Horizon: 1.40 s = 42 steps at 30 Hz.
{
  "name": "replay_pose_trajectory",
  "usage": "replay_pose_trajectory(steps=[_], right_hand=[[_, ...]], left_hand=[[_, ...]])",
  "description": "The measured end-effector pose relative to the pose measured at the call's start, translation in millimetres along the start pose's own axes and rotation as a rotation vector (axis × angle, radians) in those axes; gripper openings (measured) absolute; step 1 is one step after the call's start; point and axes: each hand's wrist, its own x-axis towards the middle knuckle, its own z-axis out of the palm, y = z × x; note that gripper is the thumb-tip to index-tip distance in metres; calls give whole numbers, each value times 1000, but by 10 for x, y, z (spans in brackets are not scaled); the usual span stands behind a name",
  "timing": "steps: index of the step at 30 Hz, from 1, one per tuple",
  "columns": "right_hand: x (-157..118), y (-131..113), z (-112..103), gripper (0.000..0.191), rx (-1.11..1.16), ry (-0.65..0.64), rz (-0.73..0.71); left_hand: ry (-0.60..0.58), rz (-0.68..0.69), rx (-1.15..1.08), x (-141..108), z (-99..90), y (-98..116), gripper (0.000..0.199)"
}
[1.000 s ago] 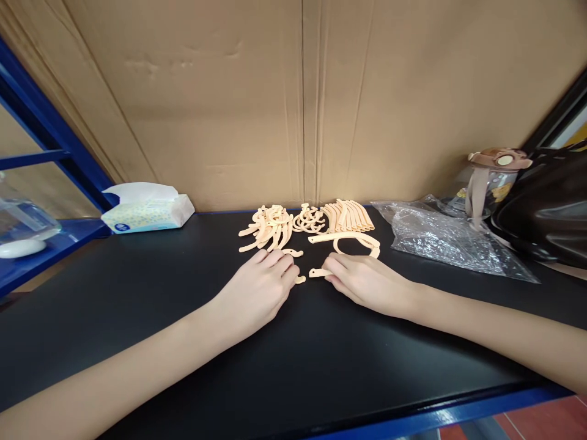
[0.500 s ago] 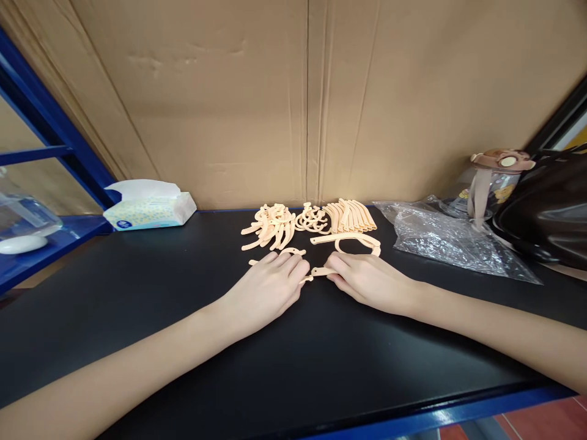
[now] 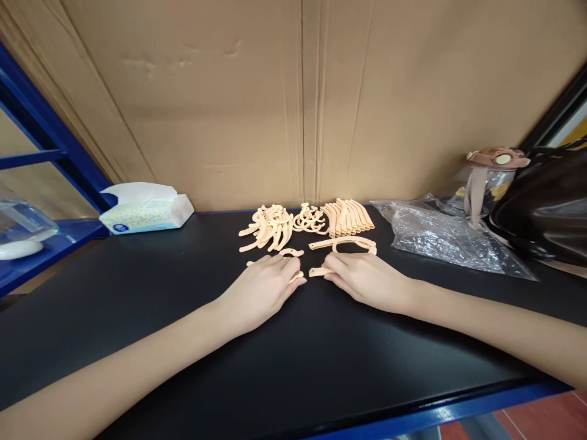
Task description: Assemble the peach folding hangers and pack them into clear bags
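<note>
My left hand (image 3: pixel 261 290) is closed on a small beige piece (image 3: pixel 296 276) whose end sticks out at the fingertips. My right hand (image 3: pixel 367 276) pinches a flat beige strip (image 3: pixel 317 271) with a hole near its free end. A narrow gap separates the two held pieces. Just beyond the left hand lies a small curved piece (image 3: pixel 291 252). Behind the right hand rest a straight strip and a looped piece (image 3: pixel 353 242), partly covered by that hand. Farther back are a pile of curved pieces (image 3: pixel 270 226), small hooked rings (image 3: pixel 309 219) and a row of stacked strips (image 3: pixel 348 217).
A tissue pack (image 3: pixel 147 211) stands at the back left of the black table (image 3: pixel 275 379). Toward the right are a crumpled clear plastic bag (image 3: pixel 449 238), a bottle with a strap (image 3: pixel 493 177) and a shiny black bag (image 3: pixel 545 208). Cardboard (image 3: pixel 206 110) forms the back wall.
The left hand has shifted slightly left, drawing its small piece away from the strip in the right hand. The whole view has moved slightly.
</note>
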Motion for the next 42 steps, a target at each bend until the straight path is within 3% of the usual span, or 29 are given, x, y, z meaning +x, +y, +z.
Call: replay_pose_trajectory(steps=[9,24,42], right_hand=[[-16,10,3,16,14,57,-7],[-28,21,-8,20,85,53,-72],[-37,40,-17,25,154,52,-150]], left_hand=[[-16,-155,-69,28,-20,36,24],[30,-20,-110,19,-5,7,28],[11,-32,-45,17,-7,88,28]])
